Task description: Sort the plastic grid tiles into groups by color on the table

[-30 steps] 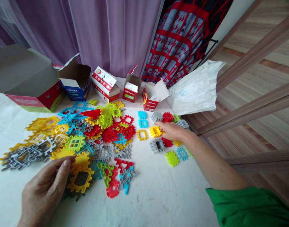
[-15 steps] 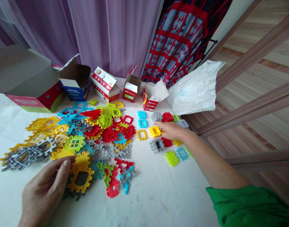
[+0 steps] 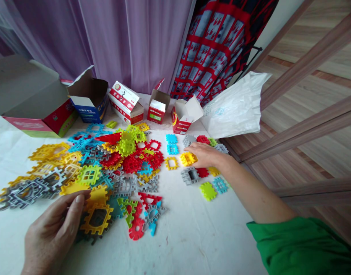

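My right hand (image 3: 206,154) reaches in from the right, its fingers closed on a small yellow block (image 3: 188,159) on the white table. Around it lie a grey block (image 3: 190,175), red pieces (image 3: 203,172), a lime piece (image 3: 208,191) and two blue squares (image 3: 172,144). A flat yellow frame (image 3: 171,163) lies just left of the yellow block. My left hand (image 3: 56,225) has thumb and fingers pressed together at the front edge of the mixed pile, beside yellow pieces (image 3: 97,196). Whether it pinches one is hidden.
Behind the pile stand a large open box (image 3: 34,125), a blue box (image 3: 91,110), a red and white box (image 3: 126,104) and two small red boxes (image 3: 156,114). A white bag (image 3: 235,109) leans at the back right, near wooden panels.
My right hand has shifted slightly around the yellow block, its fingers now further over the right side. The whole view has drifted a little left. My left hand keeps its pose.
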The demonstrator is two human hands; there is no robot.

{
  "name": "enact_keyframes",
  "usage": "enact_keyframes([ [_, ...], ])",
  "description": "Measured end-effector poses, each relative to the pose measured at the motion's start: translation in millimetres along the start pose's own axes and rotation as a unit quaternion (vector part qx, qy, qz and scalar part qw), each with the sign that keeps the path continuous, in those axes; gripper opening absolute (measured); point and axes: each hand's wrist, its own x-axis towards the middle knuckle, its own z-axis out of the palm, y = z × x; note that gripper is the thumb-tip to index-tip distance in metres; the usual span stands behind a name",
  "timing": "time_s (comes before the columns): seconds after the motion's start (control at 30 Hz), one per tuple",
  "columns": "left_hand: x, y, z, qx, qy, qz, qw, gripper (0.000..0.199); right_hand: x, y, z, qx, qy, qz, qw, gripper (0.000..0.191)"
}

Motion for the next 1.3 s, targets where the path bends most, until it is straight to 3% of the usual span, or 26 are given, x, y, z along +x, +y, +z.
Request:
enact_keyframes([
  [0.37,-1.1,-9.3,0.5,-0.01,0.0,-0.013,1.0,0.037,-2.4,-6.1,1.1,-0.001,-0.004,0.017,1.0,0.044],
  [0.63,-1.2,-3.9,0.2,0.004,-0.001,-0.009,1.0,0.043,-1.2,1.5,10.0,0.004,0.004,0.013,1.0,0.04],
  [1.3,-2.8,-3.4,-0.1,-0.01,-0.005,-0.016,1.0,0.033,-0.2,1.1,10.1,-0.004,0.002,0.026,1.0,0.042],
])
